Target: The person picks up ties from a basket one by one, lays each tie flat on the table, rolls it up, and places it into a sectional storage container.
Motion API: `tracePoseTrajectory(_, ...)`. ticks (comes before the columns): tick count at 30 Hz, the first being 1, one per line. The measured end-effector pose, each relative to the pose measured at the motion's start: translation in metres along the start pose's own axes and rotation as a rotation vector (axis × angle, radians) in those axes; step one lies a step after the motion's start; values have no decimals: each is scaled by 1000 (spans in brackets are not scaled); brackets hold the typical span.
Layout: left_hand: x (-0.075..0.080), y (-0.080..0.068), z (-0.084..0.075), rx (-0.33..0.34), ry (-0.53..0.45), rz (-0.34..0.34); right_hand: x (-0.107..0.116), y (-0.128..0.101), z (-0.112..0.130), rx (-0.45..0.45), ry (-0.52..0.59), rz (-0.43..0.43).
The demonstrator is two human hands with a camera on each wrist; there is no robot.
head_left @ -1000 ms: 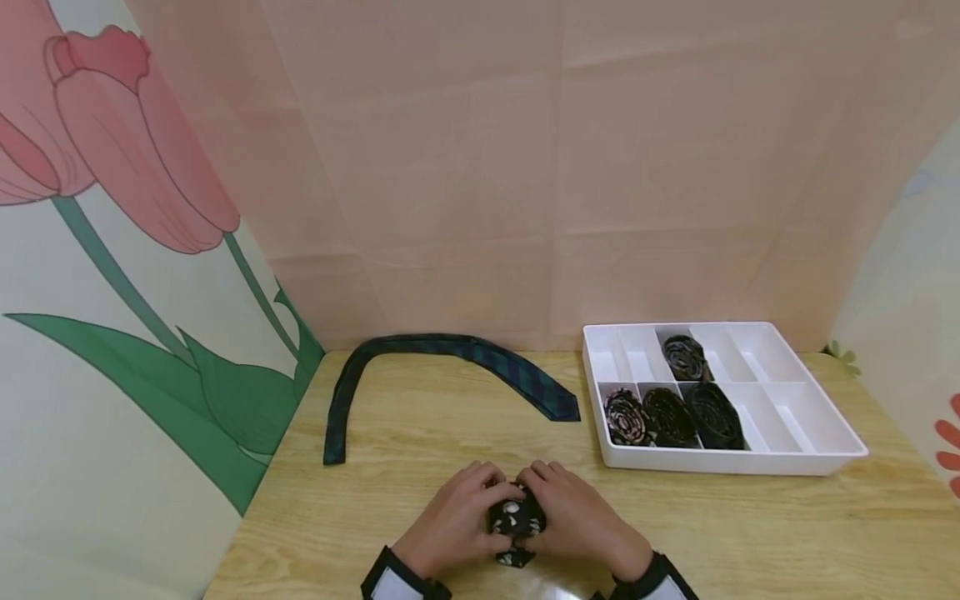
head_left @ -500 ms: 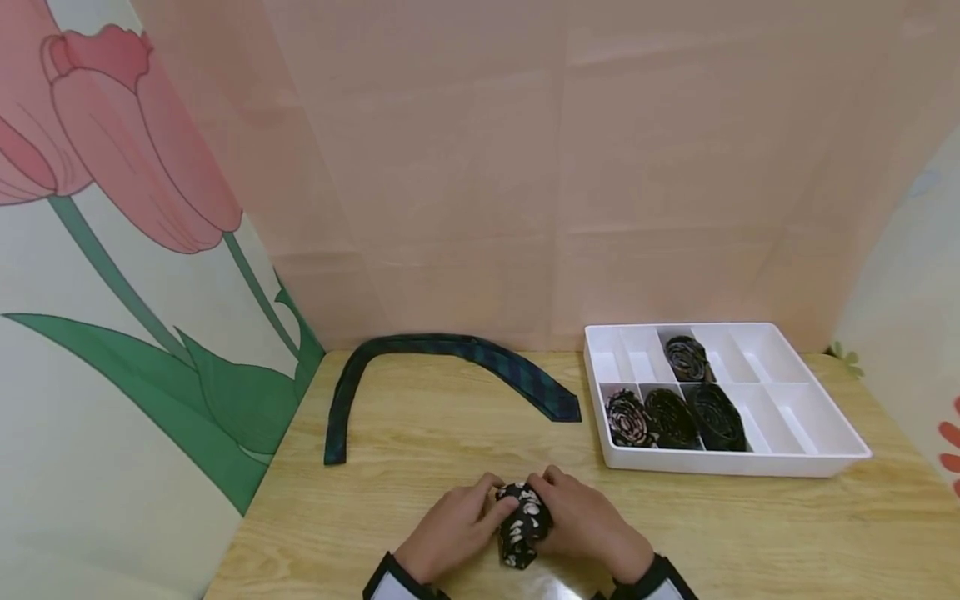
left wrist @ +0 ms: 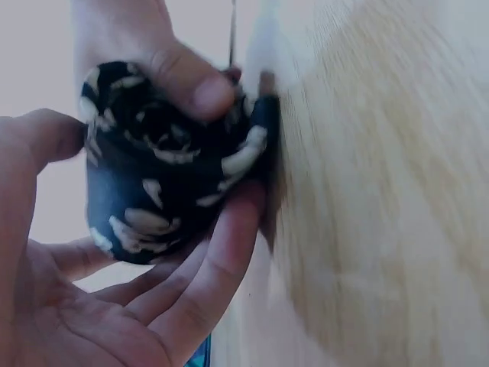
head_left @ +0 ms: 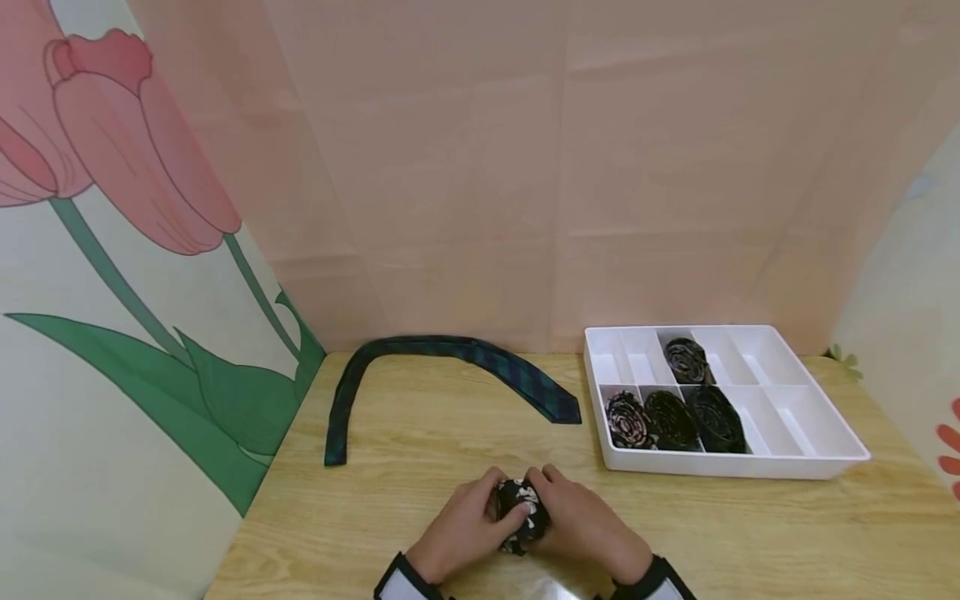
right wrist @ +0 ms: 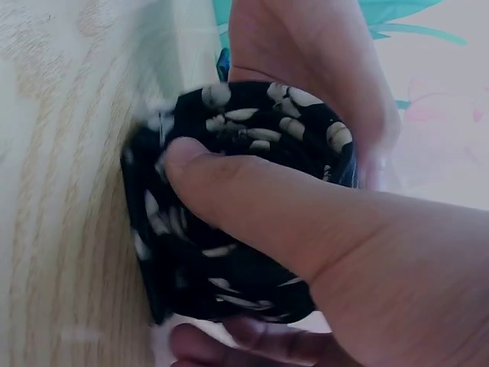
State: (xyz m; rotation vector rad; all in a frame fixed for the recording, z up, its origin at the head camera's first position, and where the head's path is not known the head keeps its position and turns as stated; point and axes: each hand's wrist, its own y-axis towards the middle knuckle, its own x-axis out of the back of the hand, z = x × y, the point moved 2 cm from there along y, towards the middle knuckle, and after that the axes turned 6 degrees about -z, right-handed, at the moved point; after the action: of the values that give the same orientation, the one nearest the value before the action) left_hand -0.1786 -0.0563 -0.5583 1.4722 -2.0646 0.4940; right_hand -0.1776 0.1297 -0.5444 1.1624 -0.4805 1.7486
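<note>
Close to the table's near side, both hands hold a black necktie with a white pattern (head_left: 523, 510), wound into a roll. My left hand (head_left: 467, 527) grips the roll's left side, its thumb across the near face. On the right side, my right hand (head_left: 588, 527) has its fingers curled round it. The left wrist view shows the spiral end of the rolled tie (left wrist: 145, 206) with fingers underneath. In the right wrist view, the right thumb lies over the roll (right wrist: 229, 287), which sits against the tabletop. A short end peeks out below it.
A dark green and blue checked necktie (head_left: 438, 344) lies in an arc at the back left. To the right stands a white divided tray (head_left: 738, 465) with several rolled ties (head_left: 716, 418) in its compartments. A pinkish sheet (head_left: 450, 208) hangs behind the table (head_left: 360, 517).
The patterned tie has turned between the hands, and its loose end reaches less far toward me than half a second ago. Both hands stay in nearly the same place. Tray and checked tie are unmoved.
</note>
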Motion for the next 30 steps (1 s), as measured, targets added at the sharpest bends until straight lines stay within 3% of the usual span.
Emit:
tracePoseTrajectory(9,0,3,1,16,-93,-88,3,5,1,69,50,-122)
tracePoseTrajectory(13,2,5,2,-33,-73,-127,6,6,-1,83,90,-92)
tracePoseTrajectory(19,4,7,6,-144,-28,-116,8,9,-6,33,173,-83)
tracePoseTrajectory(24,5,9,9,-206,-24,-94,6,10,-8,12,85,-141)
tracePoseTrajectory(27,4,10,10,-219,-30,-84,5,11,-9,42,5,-231)
tracePoseTrajectory(30,4,11,11,-224,-35,-78,2,13,-11,54,-6,-276)
